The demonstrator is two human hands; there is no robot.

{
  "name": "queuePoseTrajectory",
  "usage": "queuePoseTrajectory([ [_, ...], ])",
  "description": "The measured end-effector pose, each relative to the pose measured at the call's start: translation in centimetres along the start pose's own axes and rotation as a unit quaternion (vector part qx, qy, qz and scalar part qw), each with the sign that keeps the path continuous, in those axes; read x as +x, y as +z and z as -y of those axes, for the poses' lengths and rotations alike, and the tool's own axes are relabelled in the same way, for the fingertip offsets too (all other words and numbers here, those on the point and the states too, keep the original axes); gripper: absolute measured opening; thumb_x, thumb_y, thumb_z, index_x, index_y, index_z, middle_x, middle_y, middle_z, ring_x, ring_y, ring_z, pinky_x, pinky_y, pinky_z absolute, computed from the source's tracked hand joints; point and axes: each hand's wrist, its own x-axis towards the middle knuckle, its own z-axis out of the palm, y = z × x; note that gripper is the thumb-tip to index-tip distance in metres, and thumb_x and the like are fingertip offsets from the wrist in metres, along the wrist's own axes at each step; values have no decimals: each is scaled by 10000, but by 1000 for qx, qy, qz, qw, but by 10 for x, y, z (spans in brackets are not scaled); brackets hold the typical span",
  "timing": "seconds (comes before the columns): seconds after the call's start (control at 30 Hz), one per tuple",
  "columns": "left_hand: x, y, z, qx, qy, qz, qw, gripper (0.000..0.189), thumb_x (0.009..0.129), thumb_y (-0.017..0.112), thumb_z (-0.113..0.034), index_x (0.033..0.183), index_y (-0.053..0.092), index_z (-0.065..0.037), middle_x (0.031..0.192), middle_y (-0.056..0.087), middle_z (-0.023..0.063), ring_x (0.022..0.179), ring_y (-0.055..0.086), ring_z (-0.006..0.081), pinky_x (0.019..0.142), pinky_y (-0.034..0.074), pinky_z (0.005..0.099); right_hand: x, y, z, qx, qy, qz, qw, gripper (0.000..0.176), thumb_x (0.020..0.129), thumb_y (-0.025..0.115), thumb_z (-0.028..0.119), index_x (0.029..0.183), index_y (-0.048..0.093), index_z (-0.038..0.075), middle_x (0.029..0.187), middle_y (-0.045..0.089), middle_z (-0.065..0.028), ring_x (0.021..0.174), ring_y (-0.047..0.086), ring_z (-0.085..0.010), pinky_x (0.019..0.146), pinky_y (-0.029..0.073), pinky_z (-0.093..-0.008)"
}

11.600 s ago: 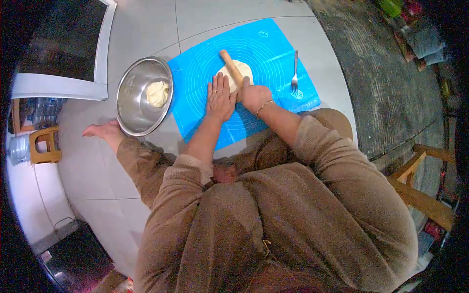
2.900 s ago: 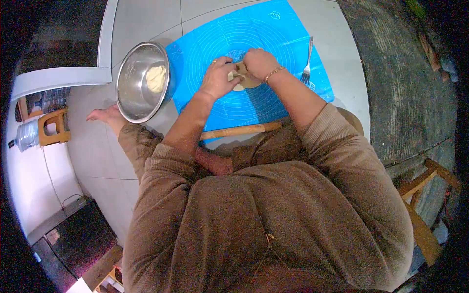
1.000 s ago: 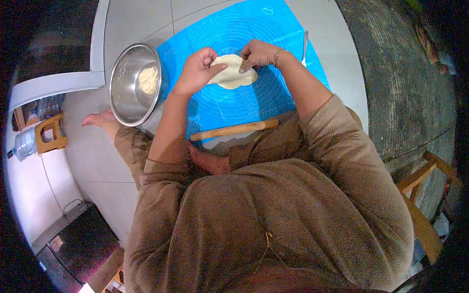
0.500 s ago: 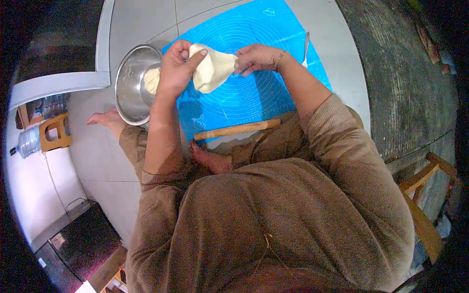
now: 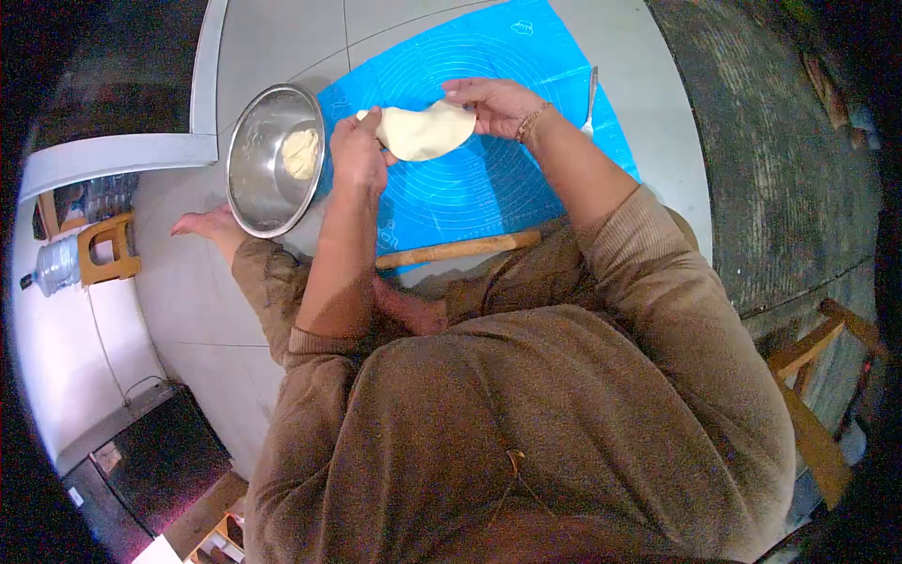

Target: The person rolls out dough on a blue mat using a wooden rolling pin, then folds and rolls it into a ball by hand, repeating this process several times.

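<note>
A flattened sheet of pale dough (image 5: 427, 133) is stretched between my two hands above the blue baking mat (image 5: 507, 193). My left hand (image 5: 360, 152) is closed on its left end, thumb on top. At the right end my right hand (image 5: 498, 106) pinches the dough, with the fingers partly hidden behind it. The dough sags a little in the middle. To the left stands a steel bowl (image 5: 252, 183) with a lump of dough (image 5: 301, 154) inside. A wooden rolling pin (image 5: 460, 249) lies along the mat's near edge.
A fork-like metal utensil (image 5: 591, 101) lies at the mat's right edge. My bare foot (image 5: 409, 308) and crossed legs are close to the rolling pin. At far left are a yellow stool (image 5: 110, 249) and a large plastic bottle (image 5: 58, 268); a wooden chair (image 5: 813, 404) stands at right.
My left hand has come nearer and turned, and my right hand has moved slightly up. The dough, hanging folded before, is now spread sideways between them. The lump in the bowl shows more fully.
</note>
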Motion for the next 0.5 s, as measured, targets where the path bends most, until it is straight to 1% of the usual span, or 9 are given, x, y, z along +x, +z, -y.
queuePoseTrajectory([
  [0.1,4,4,14,-83,10,-20,996,201,914,533,-170,972,508,20,891,610,127,718,641,229,515,572,366,0,-2,6,-83,-34,-56,994,413,860,618,77,1241,462,30,1065,613,-117,916,644,-193,787,564,-343],
  [0.17,2,9,20,-102,40,-47,993,250,901,548,-135,1041,452,49,953,593,162,718,643,262,527,583,396,-5,5,14,-153,-71,-88,982,439,847,622,58,1255,463,41,1065,613,-115,902,645,-190,778,564,-335],
  [0.2,-1,14,22,-105,48,-64,991,287,896,551,-113,1076,416,66,985,578,182,714,644,277,529,588,411,-4,3,13,-209,-93,-98,969,457,829,627,50,1257,465,38,1065,614,-118,900,644,-191,757,568,-334],
  [0.27,-14,32,27,-84,46,-113,989,380,890,540,-47,1148,308,108,1047,527,232,690,645,303,515,593,438,4,-7,13,-317,-137,-112,932,495,794,636,34,1261,471,32,1064,616,-124,896,644,-192,714,576,-331],
  [0.33,-8,31,64,-84,-61,-66,992,478,866,571,-29,1199,264,123,1084,506,258,716,653,320,533,596,435,27,-45,-10,-476,-125,-174,853,524,752,652,43,1249,487,17,1061,622,-120,865,650,-197,645,573,-342],
  [0.37,-4,29,83,-84,-115,-41,989,528,854,587,-20,1225,242,130,1102,496,270,729,656,329,543,598,433,26,-49,-13,-518,-119,-198,824,507,733,663,108,1214,528,23,1090,618,-142,929,631,-244,744,534,-360],
  [0.43,-1,28,101,-34,-108,-50,992,577,842,603,-28,1257,241,144,1080,518,278,734,661,330,551,598,419,19,-49,-16,-596,-101,-245,758,500,693,685,237,1145,609,37,1146,612,-186,1057,592,-338,941,458,-395],
  [0.47,2,27,110,-10,-104,-54,993,601,837,612,-32,1273,241,150,1068,528,281,736,663,330,556,598,411,17,-49,-13,-609,-100,-255,745,486,693,685,234,1132,616,36,1136,617,-190,1054,595,-339,931,465,-400],
  [0.5,1,28,107,3,-111,-53,992,568,831,617,-32,1251,284,154,1043,544,276,729,663,324,556,597,402,15,-45,-11,-624,-90,-264,730,484,682,693,221,1121,618,31,1085,627,-186,1008,608,-325,887,480,-394],
])
